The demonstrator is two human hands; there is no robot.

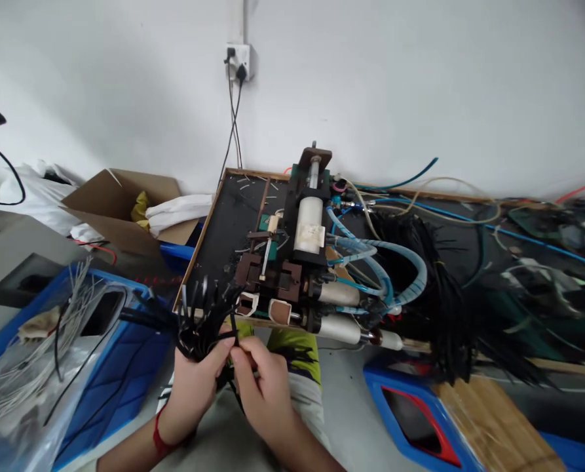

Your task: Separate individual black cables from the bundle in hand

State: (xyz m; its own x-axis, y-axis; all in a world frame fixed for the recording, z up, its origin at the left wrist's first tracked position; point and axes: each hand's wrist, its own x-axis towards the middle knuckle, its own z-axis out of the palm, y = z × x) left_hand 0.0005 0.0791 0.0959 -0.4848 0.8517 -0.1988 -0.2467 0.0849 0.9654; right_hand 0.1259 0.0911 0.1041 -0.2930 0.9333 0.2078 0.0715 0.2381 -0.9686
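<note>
My left hand [194, 383] is closed round a bundle of black cables [198, 331], whose loose ends fan out above the fingers. My right hand [267, 387] is beside it, thumb and forefinger pinching a single black cable at the edge of the bundle. Both hands are over my lap, just in front of a pneumatic machine [309, 226] with white cylinders and brown metal blocks. The lower part of the bundle is hidden behind my hands.
On the left, a blue crate [108, 387] holds plastic bags and thin white wires [31, 367]. An open cardboard box [120, 203] lies behind it. More black cables [444, 295] drape over the bench at right, beside blue air hoses [415, 262]. Another blue crate [390, 406] stands below.
</note>
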